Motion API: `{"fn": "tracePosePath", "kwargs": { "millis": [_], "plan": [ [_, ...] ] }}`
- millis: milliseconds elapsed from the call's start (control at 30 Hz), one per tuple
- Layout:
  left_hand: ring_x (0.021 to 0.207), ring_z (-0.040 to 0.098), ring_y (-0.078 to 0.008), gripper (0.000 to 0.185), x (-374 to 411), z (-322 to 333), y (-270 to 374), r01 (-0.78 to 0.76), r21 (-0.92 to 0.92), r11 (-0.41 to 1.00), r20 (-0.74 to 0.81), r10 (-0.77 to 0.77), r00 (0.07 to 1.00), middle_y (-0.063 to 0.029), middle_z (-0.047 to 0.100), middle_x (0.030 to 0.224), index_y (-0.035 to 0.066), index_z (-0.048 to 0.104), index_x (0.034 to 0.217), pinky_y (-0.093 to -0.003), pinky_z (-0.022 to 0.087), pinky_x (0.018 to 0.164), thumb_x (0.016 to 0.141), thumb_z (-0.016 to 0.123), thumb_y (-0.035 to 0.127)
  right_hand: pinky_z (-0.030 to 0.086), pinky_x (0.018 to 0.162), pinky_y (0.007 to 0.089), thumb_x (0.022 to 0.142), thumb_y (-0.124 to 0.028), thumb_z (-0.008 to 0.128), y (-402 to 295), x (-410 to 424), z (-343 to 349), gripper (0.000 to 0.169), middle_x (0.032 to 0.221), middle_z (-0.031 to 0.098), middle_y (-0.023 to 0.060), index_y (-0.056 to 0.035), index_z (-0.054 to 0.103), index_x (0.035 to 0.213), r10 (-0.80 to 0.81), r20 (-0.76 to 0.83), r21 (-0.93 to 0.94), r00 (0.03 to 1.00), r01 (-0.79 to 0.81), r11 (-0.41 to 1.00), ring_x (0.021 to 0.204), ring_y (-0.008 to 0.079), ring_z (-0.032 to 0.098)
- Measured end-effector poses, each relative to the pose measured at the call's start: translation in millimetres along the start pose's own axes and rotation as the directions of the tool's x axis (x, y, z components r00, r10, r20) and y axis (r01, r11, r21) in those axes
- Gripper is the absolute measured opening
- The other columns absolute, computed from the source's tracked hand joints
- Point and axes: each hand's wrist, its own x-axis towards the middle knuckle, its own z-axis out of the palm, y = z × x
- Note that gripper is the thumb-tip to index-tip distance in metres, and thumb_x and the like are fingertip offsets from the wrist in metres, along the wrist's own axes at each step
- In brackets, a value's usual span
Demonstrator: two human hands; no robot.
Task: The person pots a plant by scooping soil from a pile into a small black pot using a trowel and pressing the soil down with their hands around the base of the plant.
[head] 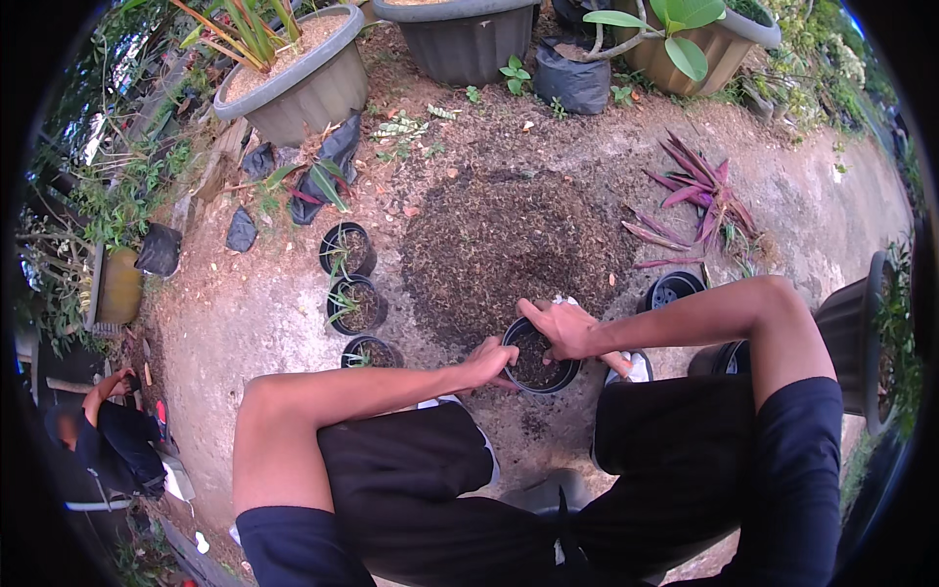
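A round black plastic pot (541, 387) with dark soil inside stands between my knees, at the near edge of a broad mound of soil mixed with dry plant bits (513, 242). My left hand (490, 363) grips the pot's left rim. Over the right side of the rim lies my right hand (563, 330), its fingers reaching inside towards the soil; whether it holds anything there is hidden. Near it, a wooden handle (616, 362) juts out by my right shoe. Three small black pots with spiky seedlings (356, 304) form a column left of the mound.
Uprooted purple-leaved plants (708, 191) lie right of the mound, above an empty black pot (673, 287). Large planters (462, 44) line the far side. Black plastic scraps (240, 229) lie at left. Another person (117, 440) sits at the far left. A large planter (855, 330) stands at right.
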Motion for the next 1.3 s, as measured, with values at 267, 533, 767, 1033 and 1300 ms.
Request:
{"fn": "tracePosePath", "kwargs": {
  "millis": [267, 533, 767, 1033, 1300],
  "plan": [
    [0.098, 0.066, -0.0296, 0.041, 21, -19, 20, -0.050, 0.053, 0.997, -0.042, 0.052, 0.998, -0.0179, 0.051, 0.113, -0.005, 0.040, 0.120, -0.0482, 0.064, 0.079, 0.083, 0.052, 0.008, 0.053, 0.084, 0.0523, 0.071, -0.025, 0.085, 4, 23, -22, 0.075, 0.116, 0.061, 0.0207, -0.0042, 0.040, 0.127, -0.029, -0.062, -0.083, 0.998, 0.024, 0.996, 0.103, 0.0449, 0.064],
    [0.088, 0.069, -0.0300, 0.031, 27, -13, 42, -0.245, 0.179, 0.953, -0.114, 0.267, 0.957, -0.0159, 0.058, 0.098, -0.009, 0.058, 0.100, -0.0438, 0.066, 0.067, 0.089, 0.056, 0.019, 0.053, 0.079, 0.0525, 0.070, -0.026, 0.086, 9, 30, -34, 0.075, 0.112, 0.063, 0.0196, -0.0041, 0.040, 0.125, 0.049, -0.173, -0.105, 0.984, -0.068, 0.992, 0.099, 0.0438, 0.065],
    [0.068, 0.070, -0.0229, 0.035, 13, -17, 90, -0.324, 0.359, 0.875, -0.294, 0.435, 0.851, -0.0154, 0.067, 0.088, -0.010, 0.065, 0.099, -0.0367, 0.063, 0.058, 0.086, 0.063, 0.022, 0.055, 0.071, 0.0524, 0.070, -0.023, 0.086, 17, 47, -72, 0.076, 0.114, 0.060, 0.0199, -0.0033, 0.039, 0.126, -0.023, -0.301, -0.233, 0.953, -0.049, 0.971, 0.091, 0.0441, 0.066],
    [0.075, 0.072, -0.0170, 0.030, 31, -47, 120, -0.469, 0.586, 0.660, -0.385, 0.737, 0.556, -0.0168, 0.075, 0.085, -0.004, 0.073, 0.100, -0.0326, 0.053, 0.066, 0.090, 0.073, 0.025, 0.058, 0.069, 0.0482, 0.075, -0.015, 0.081, 22, 78, -102, 0.077, 0.119, 0.055, 0.0260, -0.0030, 0.035, 0.135, -0.035, -0.290, -0.447, 0.956, -0.103, 0.889, 0.088, 0.0406, 0.069],
    [0.084, 0.065, -0.0497, 0.034, 40, -51, 128, -0.190, 0.925, 0.329, -0.188, 0.830, 0.525, -0.0305, 0.066, 0.089, -0.006, 0.059, 0.100, -0.0571, 0.052, 0.075, 0.104, 0.045, 0.025, 0.054, 0.086, 0.0512, 0.063, -0.031, 0.091, 16, 89, -106, 0.105, 0.135, 0.044, 0.0249, -0.0049, 0.030, 0.145, -0.020, -0.281, -0.442, 0.960, -0.110, 0.890, 0.111, 0.0407, 0.060]
  ]
}}
